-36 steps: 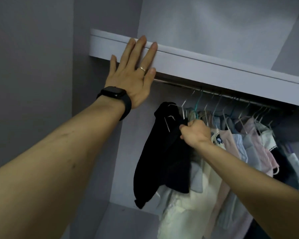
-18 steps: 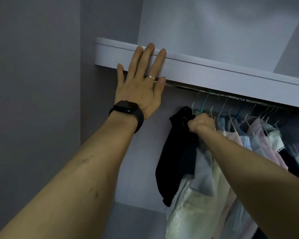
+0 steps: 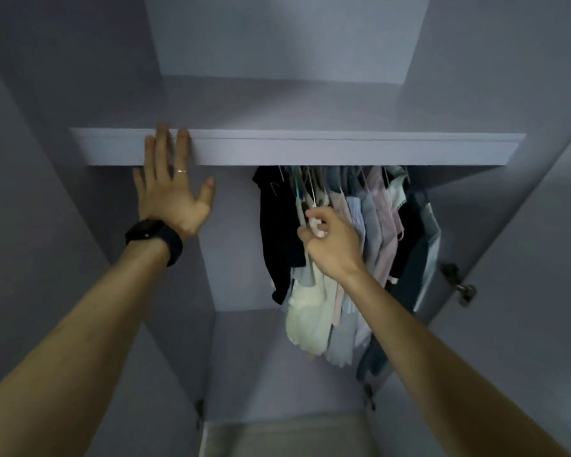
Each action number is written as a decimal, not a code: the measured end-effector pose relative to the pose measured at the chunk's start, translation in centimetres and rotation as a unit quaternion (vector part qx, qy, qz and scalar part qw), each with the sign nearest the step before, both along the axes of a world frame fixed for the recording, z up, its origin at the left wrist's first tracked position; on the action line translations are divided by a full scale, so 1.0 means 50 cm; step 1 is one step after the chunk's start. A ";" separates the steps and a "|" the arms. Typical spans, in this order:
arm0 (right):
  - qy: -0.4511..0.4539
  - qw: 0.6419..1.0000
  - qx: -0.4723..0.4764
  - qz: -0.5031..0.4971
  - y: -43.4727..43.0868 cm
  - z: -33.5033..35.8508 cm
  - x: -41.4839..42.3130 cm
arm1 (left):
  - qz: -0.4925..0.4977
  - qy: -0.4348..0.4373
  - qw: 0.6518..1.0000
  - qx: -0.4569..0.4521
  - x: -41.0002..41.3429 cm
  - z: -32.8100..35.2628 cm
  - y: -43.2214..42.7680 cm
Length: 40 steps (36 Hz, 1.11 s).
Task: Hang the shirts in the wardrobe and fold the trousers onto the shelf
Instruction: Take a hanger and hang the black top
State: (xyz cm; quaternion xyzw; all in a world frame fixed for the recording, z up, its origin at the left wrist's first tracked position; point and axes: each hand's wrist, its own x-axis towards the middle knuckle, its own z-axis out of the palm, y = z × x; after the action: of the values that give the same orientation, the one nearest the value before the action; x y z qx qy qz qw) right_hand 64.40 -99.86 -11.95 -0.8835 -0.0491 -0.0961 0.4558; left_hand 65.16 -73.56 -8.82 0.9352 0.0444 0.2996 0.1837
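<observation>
Lilac shelf (image 3: 310, 153) edge under flat left hand (image 3: 170, 196), right hand (image 3: 330, 242) pinching a pale hung shirt (image 3: 307, 308)

Laid left hand (image 3: 170, 196) against the front edge of the shelf (image 3: 310, 150), left of the shirts (image 3: 379, 219) hung beneath it. Had right hand (image 3: 335, 245) before the shirts, gripping among their left end; door knob (image 3: 465, 293) further right.

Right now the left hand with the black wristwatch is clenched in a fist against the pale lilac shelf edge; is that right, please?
Not a fist: the head view shows the left hand, black wristwatch on, lying flat with straight fingers against the pale lilac shelf edge.
</observation>
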 end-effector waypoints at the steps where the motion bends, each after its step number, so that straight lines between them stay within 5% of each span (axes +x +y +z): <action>1: -0.026 0.999 0.019 0.002 -0.020 0.005 -0.030 | -0.013 0.000 1.000 -0.010 -0.012 0.002 -0.007; 7: -0.103 0.994 0.038 -0.025 -0.134 -0.022 -0.171 | -0.105 -0.043 0.993 -0.023 -0.106 -0.074 -0.111; 17: -0.104 0.991 -0.036 -0.080 -0.274 -0.190 -0.288 | -0.215 0.120 0.968 -0.047 -0.211 -0.325 -0.351; 29: -0.075 0.974 -0.126 -0.172 -0.435 -0.301 -0.360 | -0.318 0.206 0.925 -0.017 -0.202 -0.405 -0.555; 34: -0.048 0.951 -0.157 -0.261 -0.477 -0.311 -0.445 | -0.410 0.213 0.887 0.013 -0.202 -0.406 -0.649; 40: 0.001 0.895 -0.179 -0.410 -0.518 -0.314 -0.600 | -0.575 0.209 0.789 0.054 -0.242 -0.405 -0.789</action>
State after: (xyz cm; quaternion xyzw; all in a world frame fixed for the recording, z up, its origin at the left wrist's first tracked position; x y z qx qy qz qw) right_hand 34.39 -125.74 -27.66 -0.8921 0.3013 -0.2628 0.2104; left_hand 53.05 -113.02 -29.05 0.8362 -0.4803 -0.0620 0.2573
